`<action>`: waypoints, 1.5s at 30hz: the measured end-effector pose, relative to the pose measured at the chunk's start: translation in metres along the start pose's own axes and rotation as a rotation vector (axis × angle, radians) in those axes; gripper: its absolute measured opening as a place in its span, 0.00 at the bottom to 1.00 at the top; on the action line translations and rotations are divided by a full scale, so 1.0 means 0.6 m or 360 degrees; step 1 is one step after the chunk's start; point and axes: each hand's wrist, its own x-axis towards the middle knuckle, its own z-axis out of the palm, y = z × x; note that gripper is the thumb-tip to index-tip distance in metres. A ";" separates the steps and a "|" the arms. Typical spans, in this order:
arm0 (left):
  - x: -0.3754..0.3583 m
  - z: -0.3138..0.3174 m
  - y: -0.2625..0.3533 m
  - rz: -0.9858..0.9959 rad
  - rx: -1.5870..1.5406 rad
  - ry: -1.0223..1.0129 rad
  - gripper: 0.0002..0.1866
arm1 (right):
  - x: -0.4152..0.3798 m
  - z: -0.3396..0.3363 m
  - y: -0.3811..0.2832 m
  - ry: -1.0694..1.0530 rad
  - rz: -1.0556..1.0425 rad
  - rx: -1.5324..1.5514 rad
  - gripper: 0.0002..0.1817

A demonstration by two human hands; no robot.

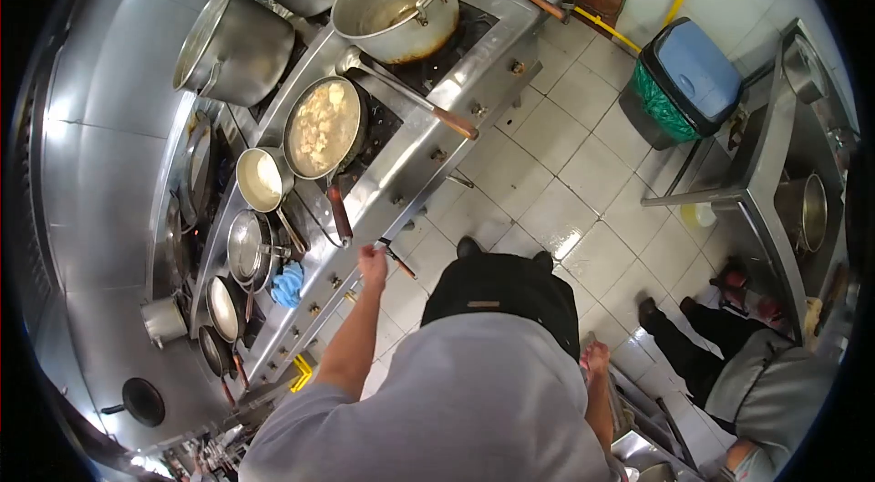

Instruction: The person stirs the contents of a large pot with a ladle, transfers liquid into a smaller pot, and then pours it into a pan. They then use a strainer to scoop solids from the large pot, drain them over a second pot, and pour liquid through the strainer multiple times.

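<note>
My left hand (372,263) is at the front edge of the stove, its fingers curled in. What is in them, if anything, is too small to make out. Close by, a dark tool with a wooden handle (401,265) sticks out from the stove front. Just above that hand is the wooden handle of a frying pan (310,138), where pale pieces of food lie in liquid. My right hand (595,356) hangs low beside my right hip with bent fingers; its contents are hidden. A small saucepan (258,189) of whitish liquid stands beside the frying pan.
Large pots (239,54) and a wide stained pot (392,35) stand on the burners. A blue cloth (287,285) lies near the stove edge. Across the tiled floor (583,181) are a lidded bin (679,86) and a metal shelf (729,195). Another person (775,386) stands at right.
</note>
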 end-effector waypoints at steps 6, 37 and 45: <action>0.100 0.152 -0.032 -0.0362 0.0202 -0.0040 0.31 | -0.060 -0.035 0.019 0.0057 -0.0123 0.0000 0.17; 0.156 0.222 0.035 -0.0601 -0.0421 -0.0024 0.15 | -0.173 -0.092 0.147 0.0328 0.0260 -0.0278 0.21; 0.154 0.220 0.032 -0.0571 -0.0452 -0.0054 0.16 | -0.179 -0.091 0.140 0.0309 0.0318 -0.0275 0.22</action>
